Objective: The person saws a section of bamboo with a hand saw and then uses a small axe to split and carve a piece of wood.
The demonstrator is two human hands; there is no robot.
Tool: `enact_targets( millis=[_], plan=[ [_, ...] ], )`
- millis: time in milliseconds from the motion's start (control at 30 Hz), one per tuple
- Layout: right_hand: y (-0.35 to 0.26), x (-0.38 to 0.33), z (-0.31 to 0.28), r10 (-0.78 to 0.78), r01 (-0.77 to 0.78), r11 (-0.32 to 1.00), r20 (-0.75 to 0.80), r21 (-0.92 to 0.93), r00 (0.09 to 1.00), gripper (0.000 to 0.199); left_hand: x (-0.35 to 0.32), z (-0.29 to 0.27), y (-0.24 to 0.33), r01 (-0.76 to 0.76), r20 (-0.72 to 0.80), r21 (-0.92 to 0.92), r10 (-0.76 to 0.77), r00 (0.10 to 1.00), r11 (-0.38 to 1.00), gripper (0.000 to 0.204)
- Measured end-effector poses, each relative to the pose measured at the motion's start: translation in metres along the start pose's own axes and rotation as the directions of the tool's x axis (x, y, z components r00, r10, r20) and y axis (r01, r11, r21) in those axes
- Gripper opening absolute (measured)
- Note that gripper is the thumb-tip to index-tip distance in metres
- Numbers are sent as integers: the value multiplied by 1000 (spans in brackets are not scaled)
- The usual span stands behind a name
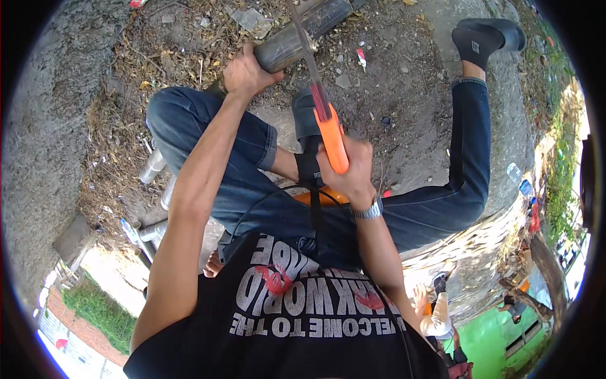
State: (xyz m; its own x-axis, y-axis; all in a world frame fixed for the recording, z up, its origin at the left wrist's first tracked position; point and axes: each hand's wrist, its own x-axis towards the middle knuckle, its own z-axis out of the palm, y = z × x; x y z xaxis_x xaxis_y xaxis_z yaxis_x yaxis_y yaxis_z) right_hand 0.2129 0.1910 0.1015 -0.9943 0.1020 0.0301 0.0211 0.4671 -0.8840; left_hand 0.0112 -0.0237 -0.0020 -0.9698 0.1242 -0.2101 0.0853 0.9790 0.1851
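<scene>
Head view: the left hand [247, 72] clamps around the near end of a grey pipe [303, 35] lying on littered ground. Just right of that hand, the saw blade [305, 47] crosses the pipe. The right hand [351, 170], nearer the body, grips the saw's orange handle [332, 142], clenched tight.
</scene>
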Motion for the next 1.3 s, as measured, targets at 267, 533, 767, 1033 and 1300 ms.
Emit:
enact_targets(
  millis=[267, 533, 767, 1033, 1300],
  plan=[
    [-11, -5, -25, 18, -24, 987, 40, 159, 999, 12, 9, -13, -14, 46, 26, 20, -47, 999, 999, 97],
    [-6, -10, -28, 34, -43, 984, 55, 171, 998, 9, 14, -15, -18, 47, 32, 74, -49, 998, 996, 94],
    [12, 28, -10, 5, -13, 996, 86, 92, 996, 11, 14, -18, -3, 100, 84, 16, -101, 991, 995, 95],
    [30, 8, 3, 30, -44, 990, 107, 136, 994, 17, 31, -16, -8, 141, 89, 18, -142, 986, 990, 94],
    [26, 57, -11, 172, -171, 985, 182, -19, 968, 25, 13, -5, 22, 35, 89, -7, -34, 995, 999, 94]
  ],
)
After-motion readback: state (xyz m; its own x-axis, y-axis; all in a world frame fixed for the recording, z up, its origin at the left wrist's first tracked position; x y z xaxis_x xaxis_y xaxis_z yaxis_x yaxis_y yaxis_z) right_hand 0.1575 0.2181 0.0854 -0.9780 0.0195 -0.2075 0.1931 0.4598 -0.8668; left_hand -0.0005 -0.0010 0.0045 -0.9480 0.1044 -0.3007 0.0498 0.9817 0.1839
